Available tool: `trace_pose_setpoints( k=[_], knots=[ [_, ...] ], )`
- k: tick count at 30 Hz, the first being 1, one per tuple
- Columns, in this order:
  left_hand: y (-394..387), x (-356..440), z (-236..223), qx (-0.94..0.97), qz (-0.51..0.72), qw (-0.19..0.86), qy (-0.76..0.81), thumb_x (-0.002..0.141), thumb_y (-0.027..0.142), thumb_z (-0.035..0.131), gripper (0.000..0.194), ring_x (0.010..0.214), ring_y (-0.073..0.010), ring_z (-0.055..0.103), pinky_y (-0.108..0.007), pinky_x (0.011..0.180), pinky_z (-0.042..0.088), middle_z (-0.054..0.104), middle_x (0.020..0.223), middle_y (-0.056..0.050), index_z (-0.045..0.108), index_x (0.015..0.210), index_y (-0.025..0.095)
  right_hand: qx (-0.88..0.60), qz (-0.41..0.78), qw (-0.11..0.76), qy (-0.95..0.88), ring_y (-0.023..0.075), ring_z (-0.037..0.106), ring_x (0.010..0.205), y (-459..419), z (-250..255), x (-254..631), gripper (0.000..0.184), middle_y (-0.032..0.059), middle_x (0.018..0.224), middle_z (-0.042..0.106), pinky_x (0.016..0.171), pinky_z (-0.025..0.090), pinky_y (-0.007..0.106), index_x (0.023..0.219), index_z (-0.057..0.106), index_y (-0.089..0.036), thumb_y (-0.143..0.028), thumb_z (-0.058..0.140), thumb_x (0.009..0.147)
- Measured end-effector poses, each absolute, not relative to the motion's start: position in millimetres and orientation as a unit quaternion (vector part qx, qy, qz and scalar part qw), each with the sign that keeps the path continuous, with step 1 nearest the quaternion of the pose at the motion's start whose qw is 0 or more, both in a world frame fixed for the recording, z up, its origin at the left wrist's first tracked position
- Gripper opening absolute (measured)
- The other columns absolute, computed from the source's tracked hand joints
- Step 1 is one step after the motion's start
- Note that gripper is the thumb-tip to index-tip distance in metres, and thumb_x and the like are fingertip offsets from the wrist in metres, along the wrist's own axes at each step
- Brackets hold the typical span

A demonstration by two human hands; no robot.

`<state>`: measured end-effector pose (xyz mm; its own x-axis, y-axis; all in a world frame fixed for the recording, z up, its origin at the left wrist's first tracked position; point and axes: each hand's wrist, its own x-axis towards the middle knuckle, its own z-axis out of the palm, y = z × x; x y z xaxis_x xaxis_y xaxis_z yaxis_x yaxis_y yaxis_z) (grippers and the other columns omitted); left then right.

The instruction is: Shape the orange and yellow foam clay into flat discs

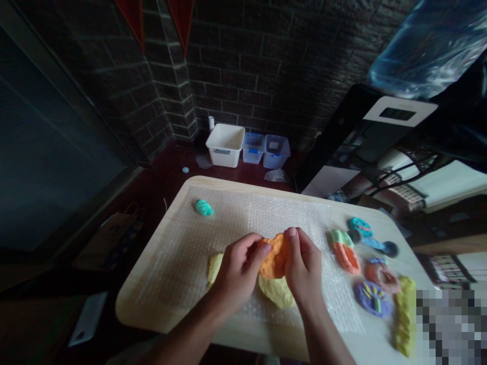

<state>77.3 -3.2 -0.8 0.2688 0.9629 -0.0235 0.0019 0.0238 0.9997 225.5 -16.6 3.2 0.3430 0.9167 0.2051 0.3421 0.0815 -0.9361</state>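
Below one dark brick wall, on one dark red floor: one pale wood table, round-cornered, partly covered by one layer of bubble wrap. Beyond: one black dispenser under one blue bottle, one white bin, two clear bins. Hands, two: left hand and right hand, each pinching one side of orange clay between thumb and fingers. Shaped pieces at table's right, six: one yellow strip, one blue-grey bar, one purple disc, one orange-and-green piece, one pink ring, one teal disc. Yellow clay, showing in two places. Orange clay: one piece, bright, flattened, uneven-edged, dimpled, held over the nearer-middle table, partly in front of yellow clay. Far left corner: one teal lump.
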Motion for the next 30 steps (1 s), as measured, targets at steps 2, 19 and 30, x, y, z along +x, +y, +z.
trace_pose_setpoints(
  k=[2,19,30],
  knots=[
    [-2,75,0,0.59,0.421,0.527,0.444,0.104,0.046,0.06,0.033,0.069,-0.0156,0.058,-0.025,0.062,0.043,0.066,0.076,-0.002,0.07,0.089,0.018,-0.603,0.291,0.49,-0.559,0.0133,0.049,0.057,-17,8,229,0.047,-0.0021,0.064,0.055,0.052,0.034,0.026,0.077,0.056,-0.021,-0.055,0.048,0.11],
    [-5,78,4,0.707,0.365,0.426,0.43,0.111,0.037,0.042,0.031,0.075,-0.0184,0.066,-0.03,0.069,0.045,0.068,0.081,-0.003,0.057,0.089,0.023,-0.56,0.32,0.474,-0.6,0.0144,0.047,0.055,-23,-2,222,0.05,-0.002,0.062,0.053,0.055,0.034,0.029,0.073,0.048,-0.023,-0.047,0.033,0.114],
    [-6,77,4,0.674,0.376,0.471,0.426,0.112,0.034,0.036,0.035,0.072,-0.0169,0.062,-0.029,0.068,0.042,0.064,0.077,-0.001,0.053,0.083,0.023,-0.521,0.346,0.447,-0.64,0.0133,0.041,0.055,-22,2,223,0.043,-0.0035,0.062,0.047,0.052,0.031,0.027,0.071,0.045,-0.024,-0.042,0.045,0.11]
  ],
)
